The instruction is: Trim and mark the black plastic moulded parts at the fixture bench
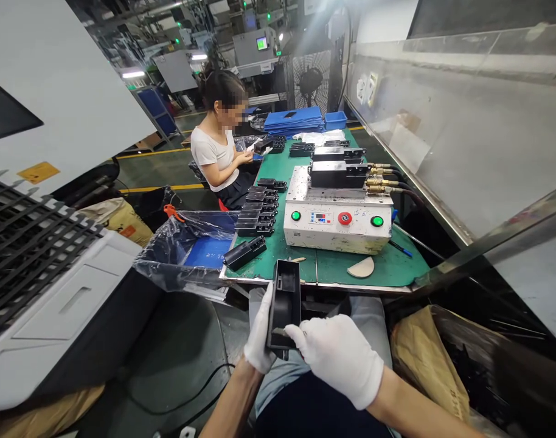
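Note:
In the head view a black plastic housing (286, 298), an open oblong box, is tilted up over my lap near the table's front edge. My left hand (260, 344), in a white glove, grips its left side from below. My right hand (339, 356), gloved in white too, is closed at the lower right end of the housing. A thin blade-like tool (280, 331) sticks out from the right thumb and fingers across the housing's near end; its handle is hidden in the fist.
Another black housing (245, 253) lies at the green table's (305, 261) front left, with several stacked behind it. A white machine (339, 225) with buttons and hoses stands right. A person (221, 140) sits at the left edge beside a plastic-lined bin (168, 255).

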{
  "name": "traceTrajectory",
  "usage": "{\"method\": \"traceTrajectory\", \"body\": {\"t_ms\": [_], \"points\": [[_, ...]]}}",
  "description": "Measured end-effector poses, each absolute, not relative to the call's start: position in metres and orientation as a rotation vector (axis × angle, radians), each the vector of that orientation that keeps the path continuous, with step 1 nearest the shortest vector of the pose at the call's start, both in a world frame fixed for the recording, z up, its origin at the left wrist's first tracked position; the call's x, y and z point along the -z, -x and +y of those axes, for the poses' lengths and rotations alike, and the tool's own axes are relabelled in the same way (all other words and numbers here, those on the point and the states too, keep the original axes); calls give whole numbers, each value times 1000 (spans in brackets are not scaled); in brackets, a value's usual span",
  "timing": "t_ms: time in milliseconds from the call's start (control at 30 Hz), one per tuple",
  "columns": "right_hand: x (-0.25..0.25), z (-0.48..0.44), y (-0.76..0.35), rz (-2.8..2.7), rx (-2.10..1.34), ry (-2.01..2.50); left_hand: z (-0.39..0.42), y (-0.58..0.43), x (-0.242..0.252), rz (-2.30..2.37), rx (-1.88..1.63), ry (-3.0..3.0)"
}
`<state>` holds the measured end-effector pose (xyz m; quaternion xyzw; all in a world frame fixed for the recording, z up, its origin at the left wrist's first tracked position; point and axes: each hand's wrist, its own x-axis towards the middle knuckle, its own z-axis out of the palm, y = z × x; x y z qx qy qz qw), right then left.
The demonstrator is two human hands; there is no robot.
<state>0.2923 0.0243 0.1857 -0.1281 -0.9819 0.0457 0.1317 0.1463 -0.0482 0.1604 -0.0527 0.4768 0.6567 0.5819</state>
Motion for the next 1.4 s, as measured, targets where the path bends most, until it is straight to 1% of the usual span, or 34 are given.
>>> {"method": "traceTrajectory", "body": {"t_ms": [167,333,367,433,500,600,733,833,967,1067,1133,1233,1300,1400], "points": [[-186,21,-295,-2797,-288,376,-46,-142,-166,1076,-1453,167],[-182,37,-309,-2743,-667,558,-43,-135,-153,1123,-1404,104],[-179,41,-314,-2713,-754,612,-41,-128,-148,1262,-1421,-27],[-169,45,-324,-2625,-943,719,-34,-105,-139,1715,-1395,-443],[-156,46,-332,-2500,-1150,810,-23,-76,-130,2166,-1238,-848],[-136,41,-338,-2346,-1379,893,1,-35,-114,2461,-993,-1032],[-113,30,-339,-2265,-1455,969,33,-17,-88,2600,-707,-1231],[-96,26,-348,-2190,-1478,1030,45,-12,-80,2641,-608,-1340],[-64,27,-368,-2085,-1510,1100,44,26,-92,2625,-586,-1444],[-46,31,-373,-1984,-1542,1074,40,63,-101,2550,-540,-1406],[-44,34,-364,-1921,-1548,1050,37,76,-102,2510,-573,-1324],[-56,36,-336,-1869,-1538,1040,28,80,-104,2532,-793,-1133],[-70,36,-312,-1854,-1521,998,13,75,-110,2589,-1055,-939],[-94,32,-279,-1852,-1464,912,-19,58,-124,2596,-1586,-572]]}}
